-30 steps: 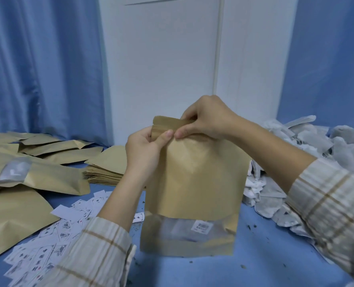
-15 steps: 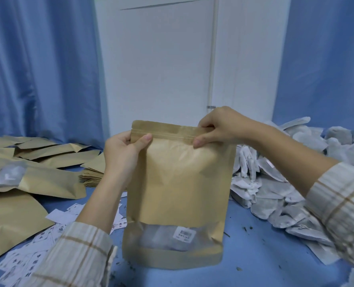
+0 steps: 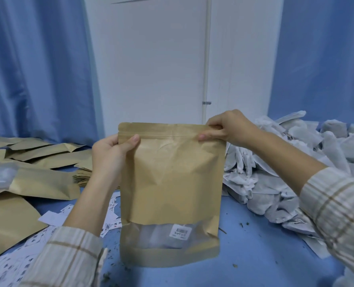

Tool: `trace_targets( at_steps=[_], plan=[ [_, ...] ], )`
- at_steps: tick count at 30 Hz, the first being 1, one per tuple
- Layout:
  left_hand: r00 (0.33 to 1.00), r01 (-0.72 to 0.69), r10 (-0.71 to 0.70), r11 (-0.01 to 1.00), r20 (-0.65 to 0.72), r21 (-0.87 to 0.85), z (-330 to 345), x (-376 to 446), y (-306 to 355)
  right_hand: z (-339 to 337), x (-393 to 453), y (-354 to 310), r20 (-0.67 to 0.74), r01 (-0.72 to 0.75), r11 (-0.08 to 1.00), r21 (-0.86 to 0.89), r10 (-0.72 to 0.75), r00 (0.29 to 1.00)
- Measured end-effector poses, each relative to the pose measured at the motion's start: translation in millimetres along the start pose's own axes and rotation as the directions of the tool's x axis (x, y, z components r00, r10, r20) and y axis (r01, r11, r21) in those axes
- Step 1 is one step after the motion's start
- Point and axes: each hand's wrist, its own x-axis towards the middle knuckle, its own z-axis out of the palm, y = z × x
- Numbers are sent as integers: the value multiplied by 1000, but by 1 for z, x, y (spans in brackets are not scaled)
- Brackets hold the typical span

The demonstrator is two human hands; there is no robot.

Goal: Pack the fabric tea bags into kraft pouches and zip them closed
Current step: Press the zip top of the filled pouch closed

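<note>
both hands, left hand (image 3: pixel 110 156) and right hand (image 3: pixel 227 127), pinch the upright kraft pouch's (image 3: pixel 170 183) top corners.

White door (image 3: pixel 151 69) (closed), blue curtains (image 3: pixel 37 69) flanking.

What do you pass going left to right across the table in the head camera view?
Empty kraft pouches → paper labels → left hand → upright kraft pouch → right hand → heap of fabric tea bags.
</note>
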Motion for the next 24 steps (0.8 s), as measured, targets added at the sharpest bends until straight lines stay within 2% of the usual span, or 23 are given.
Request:
trace_targets(
  at_steps=[2,5,10,12,13,14,15,16,17,18,19,21,22,24],
  plan=[
    [1000,28,-28,999,-2,-27,-1,1,-2,0,-2,6,-28,-16,998,-65,15,1000],
    [999,41,-42,998,-10,-39,1,1,-4,2,-5,9,-58,-25,998,-52,22,998],
    [1000,-18,18,1000,17,-13,12,-6,-6,2,2,-17,-33,19,1000,-22,-19,999],
    [999,-34,35,999,38,-24,20,-11,-5,14,10,-39,-137,-13,993,-118,-3,991],
    [999,-36,37,999,30,-31,24,-12,-5,22,12,-49,-246,-46,961,-272,-23,969],
    [999,-37,37,998,11,-41,27,-13,-5,31,13,-55,-399,-113,884,-453,-88,913],
    [999,-39,39,998,-7,-47,28,-14,-4,38,12,-61,-508,-195,805,-560,-148,849],
    [999,-47,46,998,-18,-44,29,-14,-4,42,9,-65,-601,-266,776,-571,-175,780],
    [998,-57,56,998,-20,-33,29,-15,-5,44,9,-64,-631,-275,784,-556,-183,754],
    [998,-67,66,998,-20,-17,30,-15,-5,45,10,-62,-619,-244,791,-562,-206,758],
    [997,-75,75,997,-24,-3,31,-16,-6,44,13,-62,-572,-201,803,-562,-202,795],
    [996,-87,88,996,-31,15,33,-17,-6,46,19,-65,-436,-147,882,-448,-72,897],
    [995,-94,94,995,-27,19,35,-17,-6,46,20,-69,-443,-146,887,-439,-72,894],
    [993,-115,116,992,-16,48,38,-19,-8,47,20,-84,-553,-223,833,-506,-115,825]
  ],
)
